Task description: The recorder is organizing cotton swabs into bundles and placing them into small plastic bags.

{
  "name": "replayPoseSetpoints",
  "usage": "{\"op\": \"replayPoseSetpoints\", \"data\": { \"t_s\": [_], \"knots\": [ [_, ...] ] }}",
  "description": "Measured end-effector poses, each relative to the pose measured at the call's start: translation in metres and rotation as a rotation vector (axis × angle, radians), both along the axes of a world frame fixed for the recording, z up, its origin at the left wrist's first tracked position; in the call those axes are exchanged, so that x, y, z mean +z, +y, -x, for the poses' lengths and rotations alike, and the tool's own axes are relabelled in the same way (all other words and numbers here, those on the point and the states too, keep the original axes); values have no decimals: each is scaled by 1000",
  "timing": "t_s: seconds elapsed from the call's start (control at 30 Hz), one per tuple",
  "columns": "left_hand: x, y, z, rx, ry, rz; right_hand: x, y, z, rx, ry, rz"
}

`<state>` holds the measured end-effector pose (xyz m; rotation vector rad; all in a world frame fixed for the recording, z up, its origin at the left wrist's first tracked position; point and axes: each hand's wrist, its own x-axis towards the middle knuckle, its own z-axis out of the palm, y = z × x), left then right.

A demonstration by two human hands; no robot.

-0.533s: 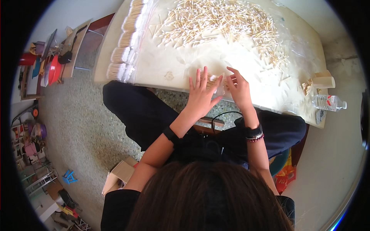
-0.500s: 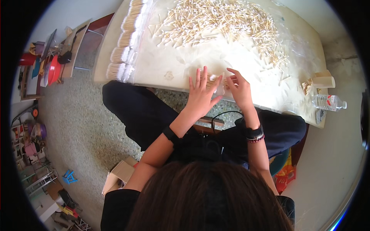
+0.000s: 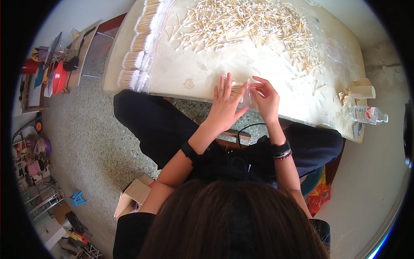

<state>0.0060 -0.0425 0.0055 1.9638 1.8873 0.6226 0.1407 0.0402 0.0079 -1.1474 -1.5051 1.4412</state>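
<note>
At the near edge of the table, a small clear plastic bag of cotton swabs (image 3: 235, 89) lies under my left hand (image 3: 222, 107). That hand is open, its fingers spread flat over the bag and hiding part of it. My right hand (image 3: 266, 102) is beside it, fingers bent and pinched at the bag's clear right end (image 3: 247, 96); the fingertips are small and partly lost against the bright tabletop. Farther back is a wide heap of loose cotton swabs (image 3: 241, 23). Along the table's left side runs a row of packed swab bundles (image 3: 131, 60), white tips facing right.
The pale table (image 3: 181, 71) ends just before my knees. To the right stand a clear plastic bottle (image 3: 364, 115) lying on its side and a beige cardboard piece (image 3: 363, 91). An open cardboard box (image 3: 133, 195) and a blue stool (image 3: 78, 198) are on the floor at left.
My right hand has shifted slightly left, closer to my left hand, and its fingers have drawn together at the bag's end. My left hand stays nearly in place on the bag.
</note>
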Motion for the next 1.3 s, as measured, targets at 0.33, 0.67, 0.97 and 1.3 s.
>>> {"op": "replayPoseSetpoints", "data": {
  "t_s": [0.33,0.67,0.97,1.3],
  "knots": [
    [-3,1,3,10,-8,-13,5,-5,0,47,-186,-198],
    [-1,1,7,17,-102,-2,15,-7,-8,168,-326,-419],
    [-2,2,7,19,-26,-3,14,-4,-7,206,-336,-552],
    [-1,1,7,23,-3,2,13,0,-14,80,-179,-70]
  ]
}}
